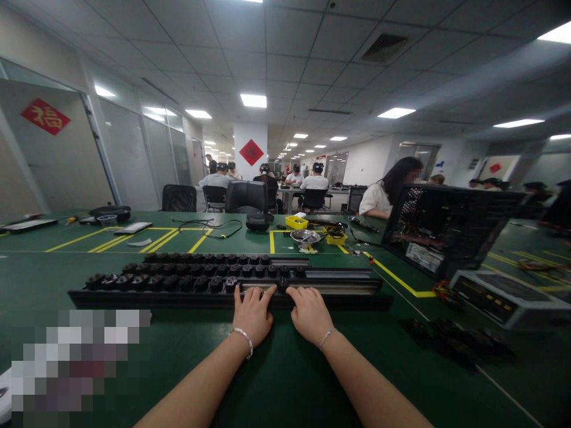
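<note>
Several long black rails [187, 299] lie side by side across the green table [285, 380], each carrying a row of small black knob-like parts [160, 282] along its left portion. My left hand [252, 314] rests on the nearest rail, fingers spread and touching its top edge. My right hand [309, 311] lies right beside it on the same rail, fingers forward near a black part at the row's end. Both wrists wear thin bracelets. Neither hand grips anything.
An open black computer case [446, 229] and a grey box [499, 297] stand at the right. Yellow trays [297, 222] and a metal bowl [305, 238] sit behind the rails. Cables, tablets and chairs lie further back. Other people sit at distant tables. A blurred patch covers the lower left.
</note>
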### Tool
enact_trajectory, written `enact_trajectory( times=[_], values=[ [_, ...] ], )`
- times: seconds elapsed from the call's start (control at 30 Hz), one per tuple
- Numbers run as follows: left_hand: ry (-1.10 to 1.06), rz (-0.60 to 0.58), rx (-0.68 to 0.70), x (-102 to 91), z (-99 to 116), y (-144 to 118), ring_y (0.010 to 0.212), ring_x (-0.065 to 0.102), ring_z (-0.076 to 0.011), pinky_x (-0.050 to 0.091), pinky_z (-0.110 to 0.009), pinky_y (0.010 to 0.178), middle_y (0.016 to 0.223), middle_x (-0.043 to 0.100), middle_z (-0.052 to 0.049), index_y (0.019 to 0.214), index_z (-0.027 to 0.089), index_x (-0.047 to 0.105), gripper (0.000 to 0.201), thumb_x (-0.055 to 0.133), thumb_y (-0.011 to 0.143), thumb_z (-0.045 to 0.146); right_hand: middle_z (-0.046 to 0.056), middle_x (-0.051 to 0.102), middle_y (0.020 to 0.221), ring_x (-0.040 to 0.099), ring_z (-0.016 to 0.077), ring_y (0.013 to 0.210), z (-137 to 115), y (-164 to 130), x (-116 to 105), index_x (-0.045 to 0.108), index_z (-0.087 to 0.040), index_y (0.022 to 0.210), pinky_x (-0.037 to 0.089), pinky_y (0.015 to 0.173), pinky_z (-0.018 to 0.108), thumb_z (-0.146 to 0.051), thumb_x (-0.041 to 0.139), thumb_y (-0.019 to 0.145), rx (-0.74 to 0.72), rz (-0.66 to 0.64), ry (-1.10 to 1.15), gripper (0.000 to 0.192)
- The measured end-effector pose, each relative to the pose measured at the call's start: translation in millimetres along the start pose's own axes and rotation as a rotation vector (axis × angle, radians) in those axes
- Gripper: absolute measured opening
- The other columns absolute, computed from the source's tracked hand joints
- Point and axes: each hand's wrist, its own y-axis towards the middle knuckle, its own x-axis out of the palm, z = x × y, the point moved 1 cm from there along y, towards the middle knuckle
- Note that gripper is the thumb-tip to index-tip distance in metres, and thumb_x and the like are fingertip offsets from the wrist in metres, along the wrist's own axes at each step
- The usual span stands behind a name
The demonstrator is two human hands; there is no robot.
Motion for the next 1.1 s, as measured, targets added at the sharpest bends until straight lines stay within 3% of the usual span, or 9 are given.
enact_trajectory(
  times=[0.6, 1.1],
  values=[
    [0.007, -0.005, 0.009, -1.0, 0.0, -0.8, 0.115, 0.042, -0.0222, -0.001, -0.055, 0.108, 0.112, 0.055, -0.003, 0.129, 0.036, 0.038, 0.061, 0.048, 0.071, 0.02, 0.006, 0.059, 0.098, 0.048, 0.019, 0.093, 6.8, 0.1, 0.6, 0.053, -0.021, 0.114, 0.031, 0.087, 0.029, -0.012, 0.042, 0.076, -0.017, 0.0, -0.007, 0.04],
    [-0.003, 0.017, 0.022, 1.4, -1.9, -0.9, 0.115, 0.042, -0.0223, -0.002, -0.055, 0.108, 0.111, 0.056, -0.002, 0.128, 0.035, 0.04, 0.06, 0.049, 0.071, 0.02, 0.007, 0.06, 0.097, 0.049, 0.0193, 0.094, 8.9, 0.9, 2.3, 0.055, -0.018, 0.111, 0.031, 0.092, 0.03, -0.01, 0.04, 0.077, -0.03, 0.022, 0.043, 0.039]
  ],
)
